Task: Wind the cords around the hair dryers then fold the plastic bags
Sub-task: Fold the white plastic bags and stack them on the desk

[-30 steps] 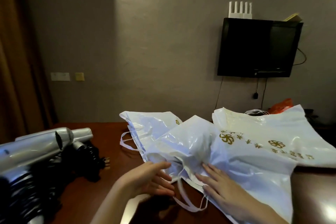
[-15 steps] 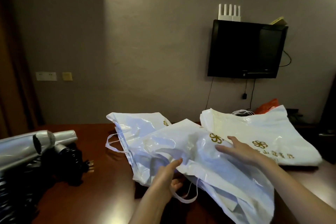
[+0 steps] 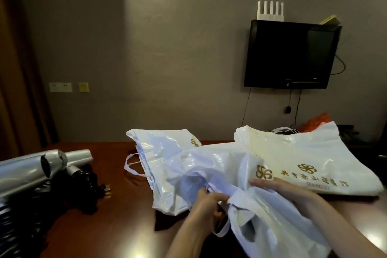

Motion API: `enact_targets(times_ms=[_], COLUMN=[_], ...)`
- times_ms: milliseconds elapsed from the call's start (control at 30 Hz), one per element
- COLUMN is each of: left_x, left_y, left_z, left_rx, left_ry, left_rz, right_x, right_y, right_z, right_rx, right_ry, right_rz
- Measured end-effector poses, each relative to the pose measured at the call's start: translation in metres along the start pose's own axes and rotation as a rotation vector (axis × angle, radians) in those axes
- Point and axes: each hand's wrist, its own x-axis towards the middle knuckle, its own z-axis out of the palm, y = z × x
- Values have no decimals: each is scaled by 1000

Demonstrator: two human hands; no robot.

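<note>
We see gold pinwheel marks and gold Chinese writing on the big white bag (image 3: 310, 159) at 3 o'clock on the table (image 3: 117, 211). Under the writing we read "JIANGXI". The bag at 12 o'clock (image 3: 161, 144) shows part of the same gold mark. Our left hand (image 3: 206, 205) has its fingers (image 3: 219, 197) curled tight on the handle of the middle bag (image 3: 222, 165). Our right hand (image 3: 293, 191) lies flat on that bag with fingers straight and close together. The silver hair dryers (image 3: 41, 163) lie at 9 o'clock with black cords (image 3: 83, 186) wound beside them.
</note>
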Motion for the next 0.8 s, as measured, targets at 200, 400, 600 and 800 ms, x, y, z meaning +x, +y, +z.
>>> enact_targets(times_ms=[200,400,600,800], left_x=[25,91,168,189], left_y=[59,111,116,114], left_z=[-8,-7,-21,-47], left_rx=[173,253,325,474], left_ry=[-66,-27,35,81], left_rz=[186,226,97,22], right_x=[11,91,190,211], right_y=[-23,-66,-57,-37], right_z=[8,9,16,52], right_rx=[151,144,32,81], right_ry=[-28,37,73,-22], right_rz=[-81,-151,-99,22])
